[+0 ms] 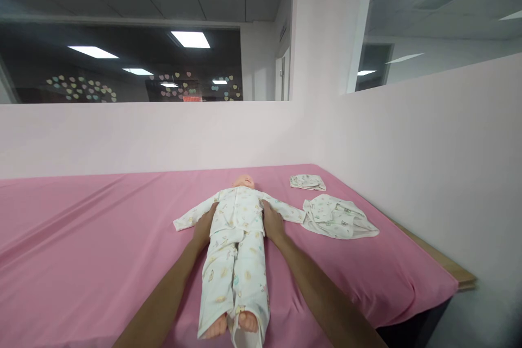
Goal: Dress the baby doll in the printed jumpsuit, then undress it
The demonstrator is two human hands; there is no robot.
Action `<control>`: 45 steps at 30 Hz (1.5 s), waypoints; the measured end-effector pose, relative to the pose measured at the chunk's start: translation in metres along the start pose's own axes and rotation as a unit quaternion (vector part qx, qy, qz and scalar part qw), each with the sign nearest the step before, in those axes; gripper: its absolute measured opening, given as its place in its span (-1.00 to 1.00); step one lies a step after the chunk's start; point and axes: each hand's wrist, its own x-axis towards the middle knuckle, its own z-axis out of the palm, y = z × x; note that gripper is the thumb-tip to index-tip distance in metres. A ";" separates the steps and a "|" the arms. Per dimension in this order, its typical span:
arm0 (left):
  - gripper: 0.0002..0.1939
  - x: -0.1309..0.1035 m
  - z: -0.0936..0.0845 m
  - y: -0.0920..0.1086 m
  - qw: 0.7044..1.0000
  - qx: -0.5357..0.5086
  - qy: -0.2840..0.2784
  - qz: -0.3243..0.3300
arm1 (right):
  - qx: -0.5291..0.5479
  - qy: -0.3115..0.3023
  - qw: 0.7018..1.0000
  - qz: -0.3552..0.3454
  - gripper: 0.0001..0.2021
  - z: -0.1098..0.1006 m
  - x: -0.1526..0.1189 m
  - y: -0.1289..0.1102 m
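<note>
Forearms reach in from the bottom edge, one on each side of a baby doll that lies on its back on a pink sheet, bare feet nearest the camera and head toward the far wall. The doll wears a pale printed top and loose trousers, its sleeves spread out to both sides. The left hand rests flat against the doll's side at about waist height, fingers together and pointing up toward the armpit, touching the cloth of the top. The right hand mirrors it on the other flank, fingers likewise pressed together and laid along the torso; neither hand pinches the fabric as far as can be seen. Just beyond the right hand, near the end of the doll's sleeve, lies a folded garment in the same print. Farther back, apart from it, sits a small cap. A pale pink partition rises behind the bed, with dark glazing above.
</note>
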 end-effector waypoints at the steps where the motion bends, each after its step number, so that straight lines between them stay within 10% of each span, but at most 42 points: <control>1: -0.28 0.000 0.000 0.000 1.000 -0.002 0.001 0.003 | 0.001 0.002 1.000 -0.005 -0.54 0.000 0.000 0.000; 45: -0.41 -0.002 0.003 -0.002 1.000 0.028 0.002 0.013 | -0.010 -0.014 1.000 0.012 -0.68 0.003 0.003 0.001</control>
